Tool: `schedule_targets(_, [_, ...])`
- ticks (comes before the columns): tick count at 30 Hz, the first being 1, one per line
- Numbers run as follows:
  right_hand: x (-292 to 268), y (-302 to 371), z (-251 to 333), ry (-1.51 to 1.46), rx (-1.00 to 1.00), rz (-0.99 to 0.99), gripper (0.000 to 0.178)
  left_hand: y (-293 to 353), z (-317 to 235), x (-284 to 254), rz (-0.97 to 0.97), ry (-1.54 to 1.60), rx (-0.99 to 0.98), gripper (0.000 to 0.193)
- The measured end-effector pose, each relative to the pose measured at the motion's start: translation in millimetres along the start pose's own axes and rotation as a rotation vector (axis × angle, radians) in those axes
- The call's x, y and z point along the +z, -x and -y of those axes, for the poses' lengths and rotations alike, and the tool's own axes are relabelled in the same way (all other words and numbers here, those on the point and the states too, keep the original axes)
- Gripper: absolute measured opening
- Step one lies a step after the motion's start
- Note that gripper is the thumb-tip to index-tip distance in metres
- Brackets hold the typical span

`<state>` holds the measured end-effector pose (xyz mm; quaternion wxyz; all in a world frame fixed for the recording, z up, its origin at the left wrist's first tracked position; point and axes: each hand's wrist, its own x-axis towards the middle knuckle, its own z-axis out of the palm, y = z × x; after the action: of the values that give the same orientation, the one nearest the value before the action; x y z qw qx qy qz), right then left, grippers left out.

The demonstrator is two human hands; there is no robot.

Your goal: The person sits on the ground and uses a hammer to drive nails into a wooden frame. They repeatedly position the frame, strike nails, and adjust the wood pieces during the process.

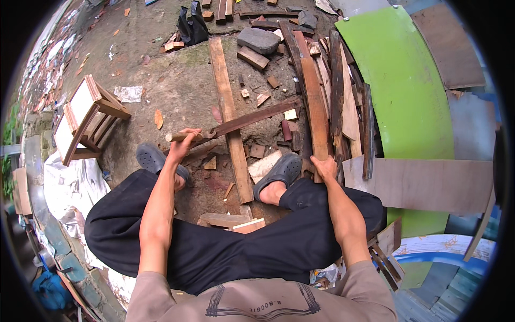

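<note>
My left hand (184, 145) is closed round a pale round wooden handle (176, 137), beside my left shoe; the rest of that tool blends into the dark wood behind it, so its kind is unclear. Just beyond the hand, a dark narrow board (257, 117) slants across a long brown plank (229, 107) on the ground. My right hand (325, 167) grips the near end of a long reddish-brown plank (313, 91), which reaches away along a heap of boards (337, 80). Both forearms come in over my dark trousers.
A small wooden stool (88, 121) lies tipped at the left, near white sacking (70, 185). Grey stone (259, 40) and several wood offcuts (252, 57) are scattered ahead. A black bag (192, 24) stands farther off. Green sheet (402, 80) borders the right.
</note>
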<state>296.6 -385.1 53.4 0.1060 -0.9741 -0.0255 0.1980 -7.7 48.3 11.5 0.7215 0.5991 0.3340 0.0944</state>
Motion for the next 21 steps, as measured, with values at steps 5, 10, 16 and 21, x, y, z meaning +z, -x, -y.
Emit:
schedule_targets(5, [20.0, 3.1, -28.1, -0.002, -0.04, 0.132, 0.077, -1.7, -12.1, 3.1, -0.026, -0.004, -0.107, 0.022])
schedule_targets(10, [30.0, -6.6, -9.4, 0.15, -0.143, 0.3, 0.086, 0.6, -9.9, 3.1, -0.075, 0.008, -0.151, 0.021])
schedule_targets(16, [71.2, -36.5, -17.2, 0.137, -0.289, 0.25, 0.088, 3.5, -12.8, 8.5, -0.092, 0.004, -0.165, 0.018])
schedule_targets(21, [100.4, -99.8, -11.1, -0.186, -0.074, 0.249, 0.058, 2.6, -11.2, 5.7, -0.121, 0.007, -0.164, 0.018])
